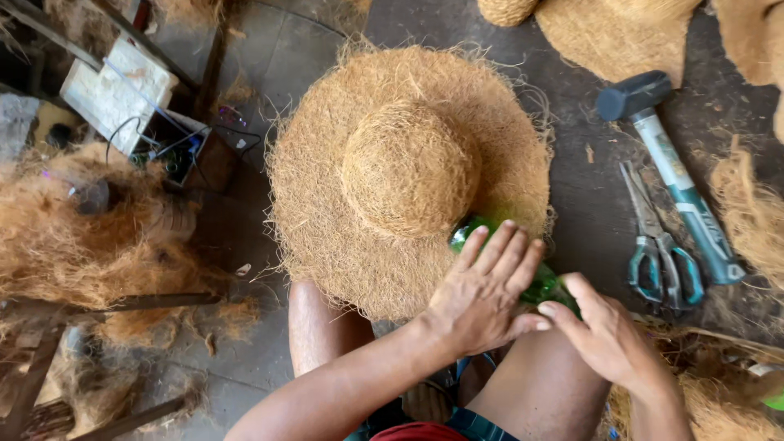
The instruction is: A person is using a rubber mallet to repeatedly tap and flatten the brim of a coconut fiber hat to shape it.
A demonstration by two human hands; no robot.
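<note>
A wide-brimmed hat of coarse brown fibre lies flat on the dark floor, just beyond my knees. A green glass bottle lies on its side across the near right part of the brim. My left hand rests over the bottle's middle with the fingers stretched along it and pressing down. My right hand grips the bottle's near end, thumb and fingers touching the left hand. Most of the bottle is hidden under both hands.
A hammer with a teal handle and a pair of scissors lie on the floor to the right. More fibre hats sit at the top right. A loose fibre pile and a white block with wires are at left.
</note>
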